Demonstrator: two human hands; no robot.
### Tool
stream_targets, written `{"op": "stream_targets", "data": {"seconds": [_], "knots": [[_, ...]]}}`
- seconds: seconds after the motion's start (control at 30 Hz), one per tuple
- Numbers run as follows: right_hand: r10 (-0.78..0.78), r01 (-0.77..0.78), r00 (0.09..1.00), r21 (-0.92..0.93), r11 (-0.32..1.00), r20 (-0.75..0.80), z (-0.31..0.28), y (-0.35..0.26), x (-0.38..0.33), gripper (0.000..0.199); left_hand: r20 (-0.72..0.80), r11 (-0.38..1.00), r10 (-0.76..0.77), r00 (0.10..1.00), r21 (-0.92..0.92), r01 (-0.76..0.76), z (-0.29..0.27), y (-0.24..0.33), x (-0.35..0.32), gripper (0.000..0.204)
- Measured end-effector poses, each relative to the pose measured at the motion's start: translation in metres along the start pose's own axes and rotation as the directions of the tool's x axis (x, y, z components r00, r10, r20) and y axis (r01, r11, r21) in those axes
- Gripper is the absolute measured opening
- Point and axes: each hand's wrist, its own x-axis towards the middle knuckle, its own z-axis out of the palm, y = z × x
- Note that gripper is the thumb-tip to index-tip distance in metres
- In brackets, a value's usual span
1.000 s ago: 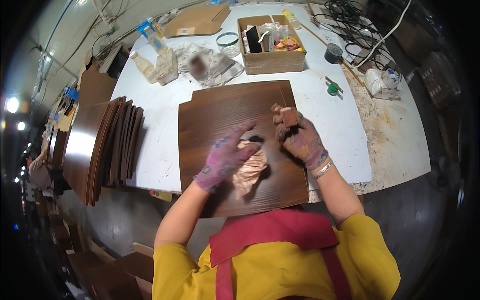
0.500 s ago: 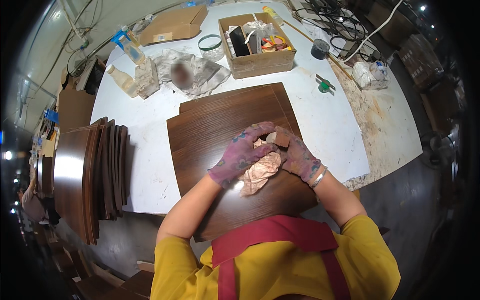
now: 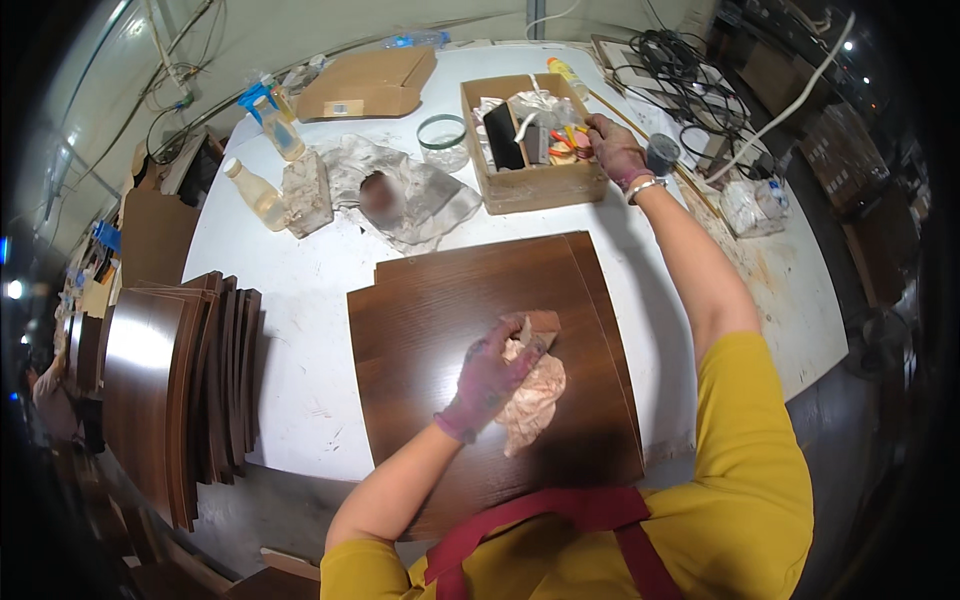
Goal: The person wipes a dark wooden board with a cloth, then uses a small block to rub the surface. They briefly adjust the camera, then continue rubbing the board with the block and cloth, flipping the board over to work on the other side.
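Observation:
My left hand (image 3: 486, 378), in a purple patterned glove, is closed around a crumpled pinkish cloth (image 3: 536, 396) and a small reddish-brown block (image 3: 541, 324). It is over a dark brown wood-grain panel (image 3: 420, 340), which lies on another panel of the same kind. My gloved right hand (image 3: 618, 150) is stretched out to the right rim of a cardboard box (image 3: 545, 194). Its fingers reach over the rim, partly spread, with nothing visible in them. The box contains crumpled white material, a dark flat object (image 3: 504, 137) and several small coloured items.
Several brown panels (image 3: 150, 400) stand stacked on the left. Behind the work lie a stained grey cloth (image 3: 425, 205), a plastic bottle (image 3: 256, 194), a clear round jar (image 3: 443, 150) and flat cardboard (image 3: 365, 85). Tangled black cables (image 3: 675, 75) and a dark round container (image 3: 661, 155) are at back right.
My right hand has left the cloth and block and moved far forward to the box. My left hand keeps them over the panel. The green-based tool on the table no longer shows.

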Motion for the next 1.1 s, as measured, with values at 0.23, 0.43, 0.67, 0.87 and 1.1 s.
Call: {"op": "stream_targets", "data": {"seconds": [0.23, 0.43, 0.67, 0.87, 1.1], "knots": [[0.248, 0.013, 0.887, -0.559, 0.829, 0.389, 0.043, -0.008, 0.063, 0.038, -0.037, 0.987, 0.103, 0.994, 0.131, -0.097, 0.004, -0.020, 0.003, 0.039], [0.380, -0.113, 0.819, -0.529, 0.841, 0.430, 0.013, -0.020, 0.076, 0.034, -0.049, 0.999, 0.026, 0.998, 0.041, -0.024, 0.002, -0.014, 0.009, 0.037], [0.096, -0.003, 0.818, -0.163, 0.987, 0.567, -0.036, 0.028, 0.051, 0.029, -0.039, 0.996, -0.079, 0.996, 0.046, 0.081, 0.002, -0.004, 0.011, 0.044], [-0.037, -0.232, 0.922, 0.628, 0.743, 0.385, -0.085, 0.014, -0.070, 0.031, -0.043, 0.994, -0.106, 0.993, -0.044, 0.104, 0.004, -0.013, 0.014, 0.047], [0.224, -0.395, 0.889, 0.424, 0.815, 0.399, -0.152, -0.003, -0.288, 0.038, 0.201, 0.958, -0.075, 0.977, -0.258, 0.127, 0.018, 0.004, 0.011, 0.054]]}}
